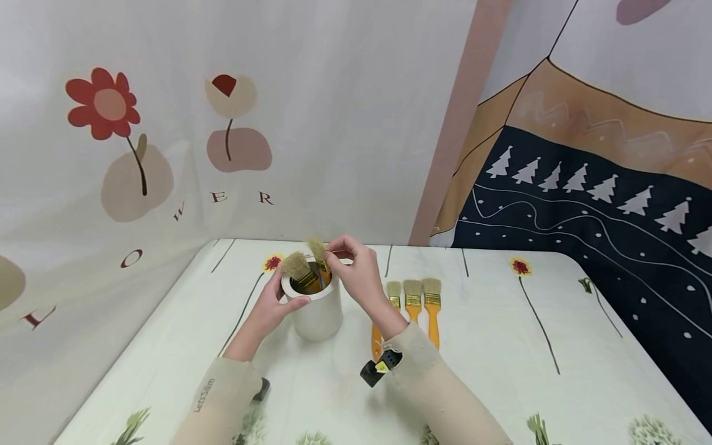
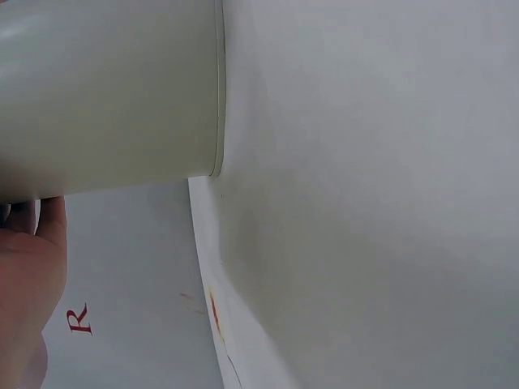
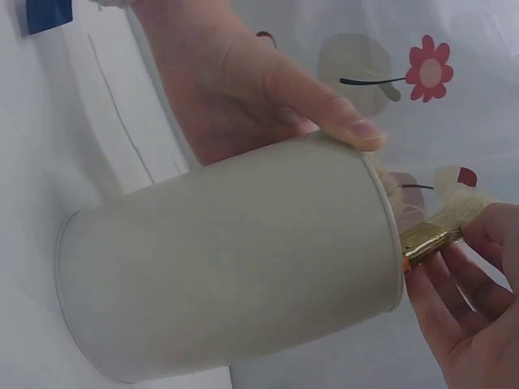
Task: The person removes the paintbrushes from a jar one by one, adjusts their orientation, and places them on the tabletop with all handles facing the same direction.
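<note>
A cream cylindrical pot (image 1: 318, 318) stands on the table. My left hand (image 1: 272, 309) holds it near the top from the left, thumb along the near rim and fingers round the far side. A paintbrush (image 1: 297, 271) leans inside it, bristles up above the rim. At the pot's mouth my right hand (image 1: 358, 272) pinches another paintbrush (image 3: 428, 240) close to its bristles and metal band. That brush's handle goes down into the pot, mostly hidden by the wall. In the left wrist view, the pot's side (image 2: 105, 97) and a few left fingers show.
Several paintbrushes (image 1: 413, 295) with orange handles lie side by side right of the pot, partly hidden by my right forearm. A flower-printed cloth (image 1: 489, 346) covers the table. Behind it hangs a printed curtain (image 1: 345, 123); dark fabric (image 1: 556, 204) borders the right side.
</note>
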`<action>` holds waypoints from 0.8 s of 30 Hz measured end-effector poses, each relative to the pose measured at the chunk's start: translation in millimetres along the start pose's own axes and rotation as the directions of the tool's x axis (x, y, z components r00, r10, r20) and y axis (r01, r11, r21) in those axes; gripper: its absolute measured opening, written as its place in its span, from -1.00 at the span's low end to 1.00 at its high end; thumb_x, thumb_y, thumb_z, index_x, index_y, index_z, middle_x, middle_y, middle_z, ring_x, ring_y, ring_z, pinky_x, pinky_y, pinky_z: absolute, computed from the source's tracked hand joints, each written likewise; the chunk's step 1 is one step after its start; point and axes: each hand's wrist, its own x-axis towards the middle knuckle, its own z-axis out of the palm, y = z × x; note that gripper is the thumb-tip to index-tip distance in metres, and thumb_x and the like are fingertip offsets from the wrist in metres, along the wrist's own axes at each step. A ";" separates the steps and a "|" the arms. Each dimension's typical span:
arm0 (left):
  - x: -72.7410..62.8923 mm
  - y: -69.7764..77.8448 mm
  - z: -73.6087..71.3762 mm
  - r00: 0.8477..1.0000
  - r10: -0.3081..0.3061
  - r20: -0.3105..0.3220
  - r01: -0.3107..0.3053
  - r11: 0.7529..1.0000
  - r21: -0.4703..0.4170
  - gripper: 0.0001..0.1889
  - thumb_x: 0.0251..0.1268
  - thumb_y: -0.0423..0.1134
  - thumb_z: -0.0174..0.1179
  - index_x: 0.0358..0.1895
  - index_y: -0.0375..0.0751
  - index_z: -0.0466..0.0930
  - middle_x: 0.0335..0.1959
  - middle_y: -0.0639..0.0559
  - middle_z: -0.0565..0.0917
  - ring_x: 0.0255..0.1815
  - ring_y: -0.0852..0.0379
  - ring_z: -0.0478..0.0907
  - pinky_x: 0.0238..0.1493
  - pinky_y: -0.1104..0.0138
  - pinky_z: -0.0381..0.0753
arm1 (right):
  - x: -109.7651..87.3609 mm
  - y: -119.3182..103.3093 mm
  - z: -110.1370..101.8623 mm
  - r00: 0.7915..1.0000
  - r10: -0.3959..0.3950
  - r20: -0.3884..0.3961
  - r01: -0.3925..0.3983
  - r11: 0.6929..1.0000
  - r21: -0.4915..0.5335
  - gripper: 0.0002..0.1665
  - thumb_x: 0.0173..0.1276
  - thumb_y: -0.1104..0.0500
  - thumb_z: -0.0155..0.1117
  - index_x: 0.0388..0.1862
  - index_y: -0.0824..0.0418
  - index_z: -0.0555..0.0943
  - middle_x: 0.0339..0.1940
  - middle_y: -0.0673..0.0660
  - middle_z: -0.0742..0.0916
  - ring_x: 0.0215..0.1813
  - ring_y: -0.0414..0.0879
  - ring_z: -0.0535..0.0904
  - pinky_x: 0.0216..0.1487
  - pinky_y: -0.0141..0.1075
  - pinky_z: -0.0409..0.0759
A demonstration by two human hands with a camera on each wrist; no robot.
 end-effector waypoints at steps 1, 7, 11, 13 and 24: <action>0.4 -0.2 -0.2 1.000 -0.003 0.002 0.003 1.000 -0.007 -0.07 0.29 -0.30 0.31 0.59 -0.31 -0.11 0.57 -0.37 0.12 0.58 -0.34 0.09 0.57 -0.17 0.10 | 0.0 -1.1 -1.5 1.000 0.007 -0.010 -0.006 1.000 0.013 -0.94 0.37 0.27 0.28 -0.22 0.21 0.67 -0.19 0.19 0.79 -0.09 0.04 0.75 -0.11 -0.28 0.79; 2.0 0.1 -0.7 1.000 -0.023 0.008 0.024 1.000 -0.006 -0.04 0.27 -0.29 0.33 0.59 -0.31 -0.12 0.58 -0.37 0.09 0.59 -0.35 0.04 0.58 -0.16 0.07 | 3.3 -9.7 -12.7 0.997 0.014 -0.073 -0.002 0.987 0.162 -0.92 0.38 0.34 0.24 -0.19 0.36 0.61 -0.18 0.30 0.72 -0.10 0.02 0.74 -0.09 -0.28 0.80; 4.8 2.1 -0.1 0.999 -0.038 0.005 0.038 0.999 0.003 -0.03 0.26 -0.27 0.33 0.60 -0.28 -0.13 0.59 -0.35 0.07 0.60 -0.35 0.02 0.58 -0.16 0.07 | 8.9 -20.0 -29.2 0.993 0.004 -0.120 0.030 0.961 0.275 -0.89 0.40 0.39 0.19 -0.15 0.45 0.54 -0.20 0.26 0.69 -0.15 -0.15 0.72 -0.07 -0.24 0.80; 6.4 3.7 0.1 0.999 -0.035 0.006 0.035 0.999 0.003 -0.04 0.26 -0.27 0.33 0.60 -0.27 -0.12 0.59 -0.34 0.08 0.60 -0.34 0.03 0.59 -0.16 0.07 | 11.3 -25.3 -40.2 0.989 -0.007 -0.145 0.054 0.946 0.318 -0.87 0.42 0.40 0.18 -0.13 0.48 0.52 -0.22 0.18 0.70 -0.17 -0.21 0.70 -0.06 -0.21 0.80; 2.1 0.6 -0.2 1.000 -0.015 -0.001 0.015 1.000 -0.002 -0.04 0.23 -0.32 0.33 0.58 -0.35 -0.10 0.56 -0.41 0.12 0.59 -0.37 0.05 0.58 -0.13 0.07 | 3.7 -30.6 -91.3 0.981 0.027 -0.191 0.038 0.942 0.332 -0.86 0.46 0.36 0.16 -0.07 0.41 0.49 -0.23 -0.07 0.73 -0.12 -0.22 0.74 -0.06 -0.27 0.79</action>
